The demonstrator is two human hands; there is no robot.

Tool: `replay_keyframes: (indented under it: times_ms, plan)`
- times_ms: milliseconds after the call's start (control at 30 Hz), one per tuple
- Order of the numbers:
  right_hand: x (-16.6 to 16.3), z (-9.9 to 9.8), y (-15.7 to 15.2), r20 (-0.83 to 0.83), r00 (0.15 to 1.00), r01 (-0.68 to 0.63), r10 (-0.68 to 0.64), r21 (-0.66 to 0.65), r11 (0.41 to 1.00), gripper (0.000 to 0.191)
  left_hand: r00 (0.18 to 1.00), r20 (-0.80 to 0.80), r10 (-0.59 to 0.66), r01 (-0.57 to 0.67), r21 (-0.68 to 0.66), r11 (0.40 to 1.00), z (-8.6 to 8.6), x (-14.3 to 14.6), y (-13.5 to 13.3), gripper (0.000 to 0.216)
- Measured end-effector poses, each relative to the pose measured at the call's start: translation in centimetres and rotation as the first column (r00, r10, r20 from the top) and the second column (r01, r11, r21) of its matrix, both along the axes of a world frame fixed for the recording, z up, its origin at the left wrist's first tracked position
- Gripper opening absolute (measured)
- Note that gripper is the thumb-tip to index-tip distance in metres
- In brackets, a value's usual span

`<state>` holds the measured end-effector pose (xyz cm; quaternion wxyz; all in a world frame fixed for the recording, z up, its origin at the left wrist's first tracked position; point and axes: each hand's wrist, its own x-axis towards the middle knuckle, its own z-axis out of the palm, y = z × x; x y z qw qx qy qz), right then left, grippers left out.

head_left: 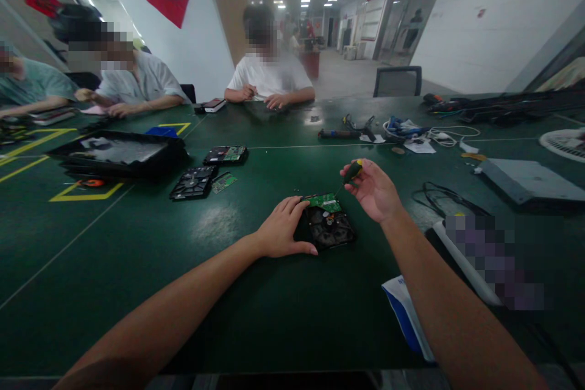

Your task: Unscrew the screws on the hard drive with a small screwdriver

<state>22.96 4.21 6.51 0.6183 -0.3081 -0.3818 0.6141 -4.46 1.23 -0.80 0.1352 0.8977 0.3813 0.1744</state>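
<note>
A black hard drive [329, 228] lies on the green table, its green circuit board [323, 201] showing along the far edge. My left hand [284, 230] grips the drive's left side, fingers at the far corner and thumb at the near one. Held in my right hand [372, 192] is a screwdriver [353, 172] with a green and yellow handle. Its thin shaft slants down to the circuit board; whether the tip sits in a screw is too small to tell. A few tiny dark bits, perhaps screws, lie just beyond my left fingers.
Further left are two more hard drives [194, 183] [226, 155] and a loose circuit board [223, 181]. Black trays [119, 155] stand beyond them. To the right sit a grey box [532, 180], cables [450, 134] and a blue-white packet [406, 311]. Several people sit across the table.
</note>
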Motion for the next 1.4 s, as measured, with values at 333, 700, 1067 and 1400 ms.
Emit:
replay_keyframes:
  times_ms: [333,700,1067,1400]
  plan:
    - [0.03,-0.11,-0.10,0.061,0.998,0.025,-0.030,0.075,0.997,0.022,1.000,-0.011,0.002,-0.002,0.003,1.000,0.04,-0.03,-0.03,0.125]
    - [-0.30,0.11,-0.20,0.114,0.989,0.080,-0.090,0.093,0.992,0.025,1.000,0.025,-0.005,0.005,-0.010,1.000,0.09,-0.02,-0.12,0.124]
    - [-0.36,-0.19,-0.03,0.087,0.995,0.050,-0.058,0.092,0.995,0.028,1.000,0.020,-0.004,0.004,0.003,1.000,0.00,-0.01,-0.03,0.124]
    - [-0.51,0.00,-0.33,0.131,0.986,0.084,-0.100,0.119,0.989,0.025,1.000,-0.008,-0.005,0.005,0.018,1.000,-0.07,-0.06,0.03,0.126]
